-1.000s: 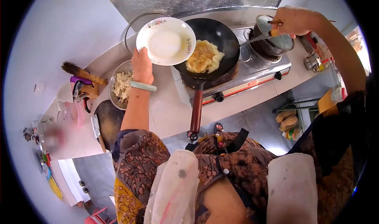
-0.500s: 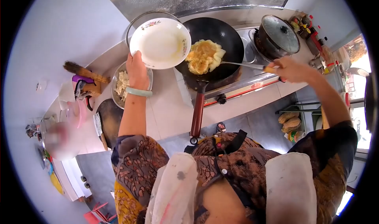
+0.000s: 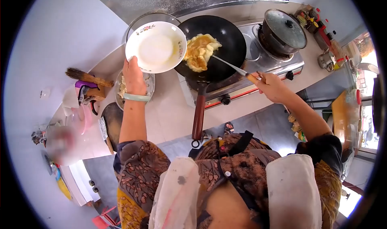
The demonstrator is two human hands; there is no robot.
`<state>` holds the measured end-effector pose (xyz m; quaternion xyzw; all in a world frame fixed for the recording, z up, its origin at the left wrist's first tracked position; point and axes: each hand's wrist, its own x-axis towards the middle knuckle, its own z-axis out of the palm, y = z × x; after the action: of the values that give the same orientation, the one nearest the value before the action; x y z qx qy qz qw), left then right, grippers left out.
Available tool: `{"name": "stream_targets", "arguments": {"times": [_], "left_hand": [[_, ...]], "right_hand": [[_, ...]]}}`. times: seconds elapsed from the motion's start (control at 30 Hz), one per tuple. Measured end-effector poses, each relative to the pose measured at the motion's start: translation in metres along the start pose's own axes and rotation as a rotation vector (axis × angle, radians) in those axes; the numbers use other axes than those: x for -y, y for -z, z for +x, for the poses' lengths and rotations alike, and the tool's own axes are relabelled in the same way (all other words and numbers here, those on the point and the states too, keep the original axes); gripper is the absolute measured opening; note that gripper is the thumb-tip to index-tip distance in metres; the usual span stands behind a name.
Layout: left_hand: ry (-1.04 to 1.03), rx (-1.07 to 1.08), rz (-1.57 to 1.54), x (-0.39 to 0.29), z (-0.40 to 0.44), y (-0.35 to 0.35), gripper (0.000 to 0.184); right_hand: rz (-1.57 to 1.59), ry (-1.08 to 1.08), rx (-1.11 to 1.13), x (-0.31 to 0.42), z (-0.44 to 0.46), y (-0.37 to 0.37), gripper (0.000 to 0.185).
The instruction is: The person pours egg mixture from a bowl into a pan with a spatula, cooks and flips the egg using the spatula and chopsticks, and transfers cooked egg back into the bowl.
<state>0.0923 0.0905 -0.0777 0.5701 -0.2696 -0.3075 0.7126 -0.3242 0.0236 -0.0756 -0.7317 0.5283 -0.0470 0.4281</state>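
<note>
My left hand (image 3: 135, 76) grips the near-left rim of a white bowl (image 3: 156, 49) with a flowered edge. The bowl is tilted and held at the left side of the black wok (image 3: 229, 35), partly overlapping it in view. Fried egg (image 3: 201, 51), yellow and browned, lies against the wok's left side, close to the bowl. My right hand (image 3: 274, 87) is closed around the wooden handle of a spatula (image 3: 233, 66). Its metal shaft reaches into the wok at the egg's right edge; the blade is hidden. Beneath my left wrist stands a metal bowl (image 3: 150, 86) with pale food.
The wok sits on a gas stove (image 3: 254, 88), its long handle (image 3: 198, 118) pointing toward me. A lidded pot (image 3: 278, 37) occupies the right burner. To the left are a brush (image 3: 86, 76), a round chopping board (image 3: 113, 122) and a knife (image 3: 104, 132). Bottles and jars line the right.
My right hand has moved left and toward me with the spatula. The egg has shifted left in the wok, toward the bowl. My left hand and the bowl appear slightly further left.
</note>
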Motion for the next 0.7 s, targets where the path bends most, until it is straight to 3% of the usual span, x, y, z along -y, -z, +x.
{"name": "stream_targets", "arguments": {"times": [0.13, 0.7], "left_hand": [[0.018, -0.034, 0.001, -0.001, -0.006, -0.003, 0.045], [0.027, -0.047, 0.0, -0.005, -0.009, -0.003, 0.046]], "right_hand": [[0.079, 0.033, -0.043, 0.0, 0.005, -0.013, 0.036], [0.347, -0.01, -0.062, -0.004, 0.004, -0.037, 0.039]]}}
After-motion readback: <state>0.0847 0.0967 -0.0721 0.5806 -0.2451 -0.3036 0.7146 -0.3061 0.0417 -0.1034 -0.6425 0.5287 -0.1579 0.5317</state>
